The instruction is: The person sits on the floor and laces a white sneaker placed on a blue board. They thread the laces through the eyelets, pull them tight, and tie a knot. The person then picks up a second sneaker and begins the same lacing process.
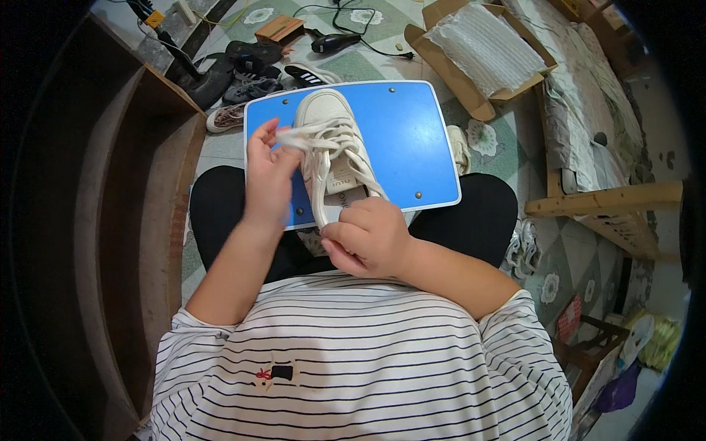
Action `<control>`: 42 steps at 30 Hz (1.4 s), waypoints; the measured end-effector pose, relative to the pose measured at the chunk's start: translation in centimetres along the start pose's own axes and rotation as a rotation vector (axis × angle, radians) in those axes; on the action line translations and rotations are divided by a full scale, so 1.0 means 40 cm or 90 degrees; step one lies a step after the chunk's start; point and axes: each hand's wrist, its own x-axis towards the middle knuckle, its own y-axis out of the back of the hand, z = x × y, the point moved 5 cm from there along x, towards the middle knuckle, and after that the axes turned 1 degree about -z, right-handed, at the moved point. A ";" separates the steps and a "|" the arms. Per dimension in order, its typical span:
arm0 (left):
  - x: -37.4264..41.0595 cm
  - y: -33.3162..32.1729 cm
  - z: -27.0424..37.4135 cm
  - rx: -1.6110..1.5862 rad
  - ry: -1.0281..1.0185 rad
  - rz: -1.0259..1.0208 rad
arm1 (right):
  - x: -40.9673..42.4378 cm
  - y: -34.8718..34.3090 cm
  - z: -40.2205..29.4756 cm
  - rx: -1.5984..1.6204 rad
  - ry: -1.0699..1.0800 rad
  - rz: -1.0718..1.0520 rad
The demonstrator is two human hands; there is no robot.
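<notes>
A white low-top sneaker [324, 113] lies on a small blue tabletop [405, 143] with a white rim, toe pointing away from me. Its white shoelace [346, 142] is loosely threaded, with slack loops over the tongue. My left hand [269, 176] is at the sneaker's left side, a blurred stretch of lace between thumb and fingers. At the heel end, my right hand [368, 237] is curled closed around the collar and covers the heel. One lace strand runs down the right side to this hand; whether the fingers also hold it is hidden.
Several shoes [253, 71] and a black hair dryer [335, 43] lie beyond the tabletop. An open cardboard box [460, 91] with bubble wrap [488, 49] stands at far right. A wooden shelf unit [160, 165] borders my left; a wooden bed frame [606, 199] stands at right.
</notes>
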 end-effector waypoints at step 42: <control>-0.071 -0.045 -0.012 0.309 -0.279 -0.153 | 0.043 0.061 0.272 0.416 -0.578 -0.207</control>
